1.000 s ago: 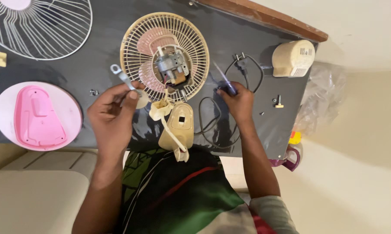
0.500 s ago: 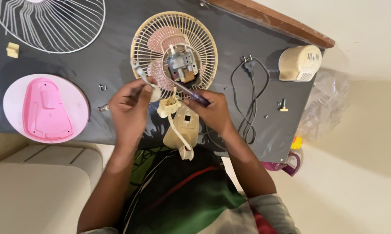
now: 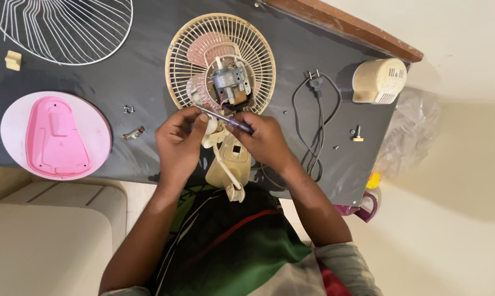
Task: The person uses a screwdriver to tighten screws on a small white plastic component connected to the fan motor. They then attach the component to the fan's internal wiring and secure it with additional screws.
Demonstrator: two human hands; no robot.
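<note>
We pinch the slim, stiff screwdriver (image 3: 228, 121) between both hands — left hand (image 3: 180, 143) near the tip, right hand (image 3: 265, 140) on its grippy handle — at six o'clock of the light, brittle fan guard (image 3: 220, 63).

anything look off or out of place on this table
The fan lies in pieces: its motor sits bare in the rear grille, the front grille and pink base lie apart, and loose screws are scattered. The right hand holds a screwdriver; the left hand steadies the part.
</note>
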